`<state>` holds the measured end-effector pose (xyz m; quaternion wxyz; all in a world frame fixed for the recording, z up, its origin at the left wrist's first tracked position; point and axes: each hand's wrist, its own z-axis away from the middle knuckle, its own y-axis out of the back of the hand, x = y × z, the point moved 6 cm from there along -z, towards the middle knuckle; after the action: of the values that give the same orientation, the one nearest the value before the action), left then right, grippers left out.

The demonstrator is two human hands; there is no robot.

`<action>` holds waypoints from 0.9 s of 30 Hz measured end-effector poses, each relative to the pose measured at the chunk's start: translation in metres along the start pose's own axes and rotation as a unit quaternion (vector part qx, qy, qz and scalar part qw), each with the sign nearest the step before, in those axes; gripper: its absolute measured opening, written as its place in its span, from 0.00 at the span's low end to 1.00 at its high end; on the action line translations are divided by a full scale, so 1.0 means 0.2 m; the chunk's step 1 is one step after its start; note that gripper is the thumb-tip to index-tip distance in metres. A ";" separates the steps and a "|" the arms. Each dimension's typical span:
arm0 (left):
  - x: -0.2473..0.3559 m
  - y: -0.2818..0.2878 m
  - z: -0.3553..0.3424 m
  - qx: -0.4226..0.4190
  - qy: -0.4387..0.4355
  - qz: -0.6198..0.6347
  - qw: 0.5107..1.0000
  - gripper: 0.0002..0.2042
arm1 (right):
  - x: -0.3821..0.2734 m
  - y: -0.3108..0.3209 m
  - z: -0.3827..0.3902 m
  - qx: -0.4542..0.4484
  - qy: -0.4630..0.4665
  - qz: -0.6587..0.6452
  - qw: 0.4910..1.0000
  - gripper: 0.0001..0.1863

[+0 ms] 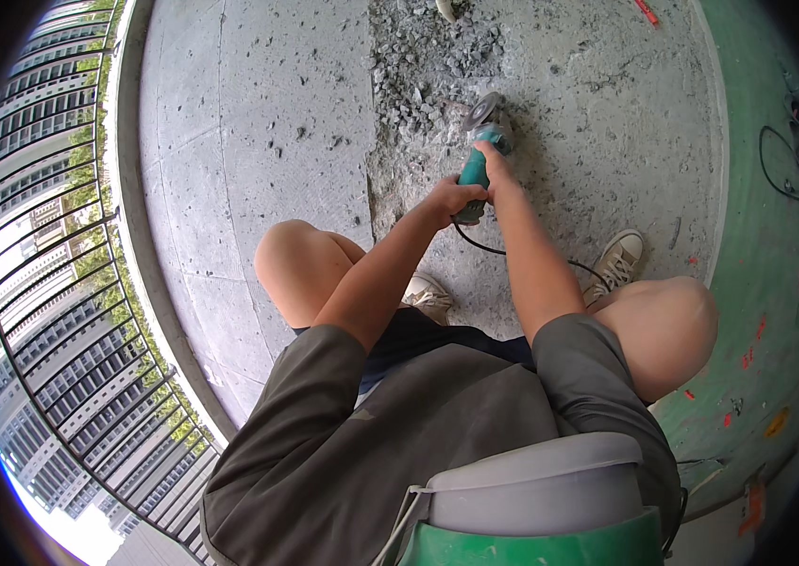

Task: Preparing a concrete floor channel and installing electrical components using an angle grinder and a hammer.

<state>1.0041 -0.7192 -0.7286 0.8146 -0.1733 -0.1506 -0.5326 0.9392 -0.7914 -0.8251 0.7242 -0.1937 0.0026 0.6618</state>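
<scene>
A teal angle grinder (473, 174) is held in both hands low over the broken concrete, between and ahead of my feet. My left hand (456, 200) wraps round the rear of its body. Farther forward, my right hand (494, 168) closes on the body just behind the head, its fingers partly hidden. The grey cutting disc (482, 111) stands tilted at the far end, beside the rubble. Whether it touches the concrete, I cannot tell. From the rear a black cord (479, 247) curves right toward my right shoe (618, 259).
Loose concrete rubble (437, 71) lies ahead along a straight cut edge. A barred railing (50, 255) runs down the left above a low kerb (126, 189). At right, a coiled black cable (796, 156) lies against a green surface (748, 245). A red strip (647, 11) lies far right.
</scene>
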 end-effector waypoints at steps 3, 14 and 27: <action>0.00 0.00 0.00 -0.004 -0.001 0.000 1.000 0.18 | 0.01 0.01 -0.02 0.016 -0.001 0.010 1.000 0.24; -0.01 0.00 -0.01 0.004 0.001 -0.002 1.000 0.18 | 0.00 -0.01 0.03 -0.020 -0.012 -0.001 1.000 0.25; 0.00 0.00 0.00 -0.001 -0.003 0.013 1.000 0.23 | 0.00 -0.01 0.02 -0.021 -0.005 0.012 1.000 0.26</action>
<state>1.0042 -0.7190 -0.7277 0.8211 -0.1776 -0.1503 -0.5212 0.9396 -0.7914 -0.8213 0.7120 -0.2051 -0.0124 0.6714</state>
